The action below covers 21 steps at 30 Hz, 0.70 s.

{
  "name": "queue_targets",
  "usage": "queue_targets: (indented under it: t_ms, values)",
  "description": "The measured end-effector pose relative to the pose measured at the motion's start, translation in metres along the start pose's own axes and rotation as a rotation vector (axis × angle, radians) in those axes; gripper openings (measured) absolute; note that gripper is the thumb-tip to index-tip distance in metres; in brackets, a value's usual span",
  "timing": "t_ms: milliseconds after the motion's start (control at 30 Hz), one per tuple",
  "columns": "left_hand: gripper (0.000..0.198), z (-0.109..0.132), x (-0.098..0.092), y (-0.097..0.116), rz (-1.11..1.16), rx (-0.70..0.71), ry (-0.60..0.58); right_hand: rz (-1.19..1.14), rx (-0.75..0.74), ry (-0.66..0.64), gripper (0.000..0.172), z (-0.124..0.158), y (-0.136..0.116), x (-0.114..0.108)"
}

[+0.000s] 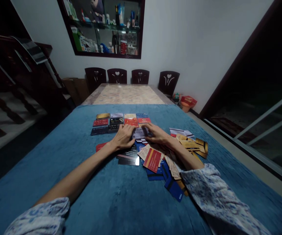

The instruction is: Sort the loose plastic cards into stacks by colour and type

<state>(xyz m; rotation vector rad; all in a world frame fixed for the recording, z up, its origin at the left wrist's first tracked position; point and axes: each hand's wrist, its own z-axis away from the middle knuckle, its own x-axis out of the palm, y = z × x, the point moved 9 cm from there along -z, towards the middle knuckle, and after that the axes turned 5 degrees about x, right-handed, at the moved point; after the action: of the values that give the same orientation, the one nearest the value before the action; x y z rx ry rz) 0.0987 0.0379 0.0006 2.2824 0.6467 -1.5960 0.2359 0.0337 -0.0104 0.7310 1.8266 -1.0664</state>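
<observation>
Between my two hands is a silver-grey plastic card (pixel 141 133), gripped at its left edge by my left hand (pixel 123 137) and at its right edge by my right hand (pixel 157 133). Just beyond, several cards lie in neat rows, among them a gold card (pixel 103 116), a red card (pixel 100 122) and a black card (pixel 99 131). Below my left hand lies a group of dark cards (pixel 129 157). Under and around my right forearm spreads a loose pile with a red-and-gold card (pixel 153 160), blue cards (pixel 174 189) and gold cards (pixel 192 146).
A blue cloth (pixel 87 195) covers the near part of the long table, with a patterned tabletop (pixel 128 93) past it. Dark chairs (pixel 141 76) stand at the far end. A stair railing (pixel 6 81) is on the left, and a glass door (pixel 260 120) on the right.
</observation>
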Motion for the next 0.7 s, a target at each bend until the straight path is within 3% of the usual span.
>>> queue_targets:
  t_ms: [400,700]
  values:
    - [0.049,0.000,-0.010,-0.004,-0.025,0.025,-0.011,0.147,-0.107,0.083,0.058,-0.002,0.004,-0.003]
    - [0.045,-0.001,-0.015,-0.007,0.008,-0.028,-0.074,0.155,-0.120,0.057,0.056,-0.003,0.000,-0.007]
